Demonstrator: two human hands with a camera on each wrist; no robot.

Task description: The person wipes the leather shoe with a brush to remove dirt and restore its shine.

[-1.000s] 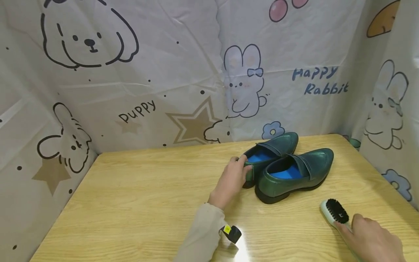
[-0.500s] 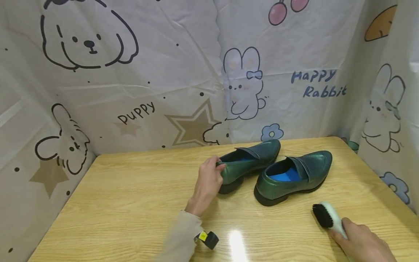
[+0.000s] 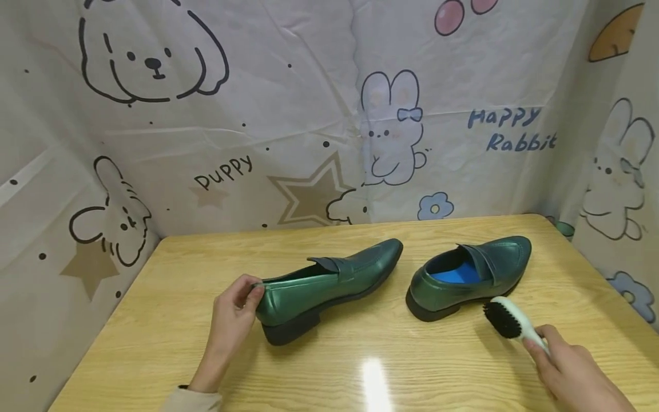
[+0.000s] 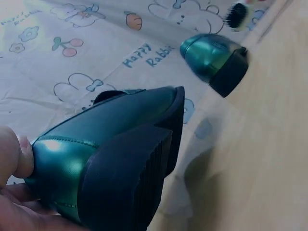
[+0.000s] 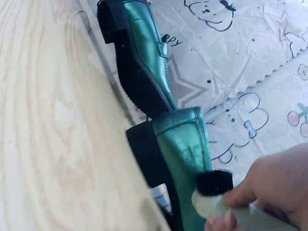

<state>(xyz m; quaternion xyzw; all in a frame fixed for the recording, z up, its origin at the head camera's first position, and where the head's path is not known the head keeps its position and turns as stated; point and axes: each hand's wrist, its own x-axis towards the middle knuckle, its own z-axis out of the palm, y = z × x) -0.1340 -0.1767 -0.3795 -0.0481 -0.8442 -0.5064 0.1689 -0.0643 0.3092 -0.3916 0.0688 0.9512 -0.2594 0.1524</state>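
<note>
My left hand (image 3: 234,312) pinches the heel rim of a green loafer (image 3: 319,289), its toe pointing to the back right. In the left wrist view that loafer (image 4: 120,115) is tilted, its dark heel and part of the sole showing. The second green loafer (image 3: 468,274), with a blue insole, stands on the table to the right. My right hand (image 3: 571,366) grips the pale handle of a shoe brush (image 3: 509,320) with black bristles, in front of the second loafer. The right wrist view shows the brush (image 5: 215,185) overlapping that loafer; contact cannot be told.
The wood-grain table (image 3: 170,320) lies under both shoes. Behind it and at both sides hangs a pale cloth (image 3: 288,114) printed with cartoon animals, stars and words.
My left hand has drawn its loafer leftward and nearer, away from the second one, and raised its heel. The brush has turned bristles leftward and come closer to the second loafer.
</note>
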